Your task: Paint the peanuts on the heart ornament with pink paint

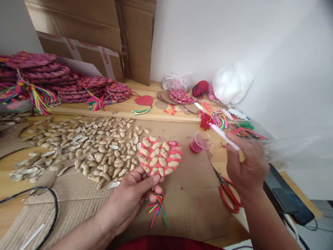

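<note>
My left hand (135,196) grips the lower edge of a red heart-shaped card (159,155) covered with rows of peanuts in their shells. Most shells are plain tan; those at the card's upper right (173,143) are pink. Below my fingers hangs a multicoloured thread tassel (158,205). My right hand (246,163) is closed around a slim white paintbrush (224,136), raised to the right of the card and pointing up and left. Close below the brush tip stands a clear plastic cup (200,143) with bright pink liquid in it.
Loose peanuts (104,149) spread over the cardboard on the left. Red-handled scissors (229,194) lie by my right wrist. Stacked pink braided pieces (39,74), a red heart (144,100), yarn (200,89) and a white bag (229,85) line the back. A black cable (53,205) curves at left.
</note>
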`<act>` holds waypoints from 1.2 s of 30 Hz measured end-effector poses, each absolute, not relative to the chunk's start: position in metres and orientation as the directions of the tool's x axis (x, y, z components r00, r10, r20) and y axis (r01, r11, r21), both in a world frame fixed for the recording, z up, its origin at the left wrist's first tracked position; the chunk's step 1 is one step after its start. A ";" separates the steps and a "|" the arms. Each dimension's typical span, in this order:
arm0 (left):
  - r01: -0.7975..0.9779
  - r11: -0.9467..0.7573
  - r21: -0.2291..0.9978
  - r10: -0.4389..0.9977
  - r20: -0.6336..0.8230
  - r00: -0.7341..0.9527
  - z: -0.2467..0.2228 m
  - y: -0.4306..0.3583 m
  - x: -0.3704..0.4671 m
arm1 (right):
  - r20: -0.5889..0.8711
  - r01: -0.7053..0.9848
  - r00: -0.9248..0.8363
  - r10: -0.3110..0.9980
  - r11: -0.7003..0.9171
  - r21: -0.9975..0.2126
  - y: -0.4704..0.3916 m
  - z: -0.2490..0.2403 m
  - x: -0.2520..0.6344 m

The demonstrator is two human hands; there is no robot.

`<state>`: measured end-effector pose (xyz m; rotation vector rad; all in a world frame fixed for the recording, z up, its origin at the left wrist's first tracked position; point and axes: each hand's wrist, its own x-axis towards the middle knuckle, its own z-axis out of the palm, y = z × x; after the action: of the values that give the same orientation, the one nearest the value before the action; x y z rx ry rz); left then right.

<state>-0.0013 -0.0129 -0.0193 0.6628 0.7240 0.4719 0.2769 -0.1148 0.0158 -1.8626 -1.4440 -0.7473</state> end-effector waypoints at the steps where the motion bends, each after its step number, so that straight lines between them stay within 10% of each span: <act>1: -0.167 0.700 0.694 0.600 -0.446 0.664 -0.019 -0.013 -0.001 | 0.798 0.946 0.323 0.508 -0.190 -0.262 -0.113 0.023 0.272; 5: -0.147 0.708 0.691 0.594 -0.469 0.654 -0.017 -0.014 -0.001 | 0.780 0.870 0.488 0.392 -0.282 -0.403 -0.102 0.042 0.255; 14: -0.060 0.677 0.734 0.589 -0.490 0.643 -0.024 -0.012 0.000 | 0.580 0.826 0.563 0.589 -0.400 -0.397 -0.074 0.042 0.256; 36: 0.021 0.582 0.813 0.623 -0.462 0.631 -0.020 -0.007 0.009 | 0.533 0.922 0.384 0.754 -0.342 -0.180 -0.074 0.013 0.283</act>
<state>0.0086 -0.0070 -0.0199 0.8942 0.8281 0.4027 0.2827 -0.0736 0.0131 -2.1963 -1.4421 -0.4983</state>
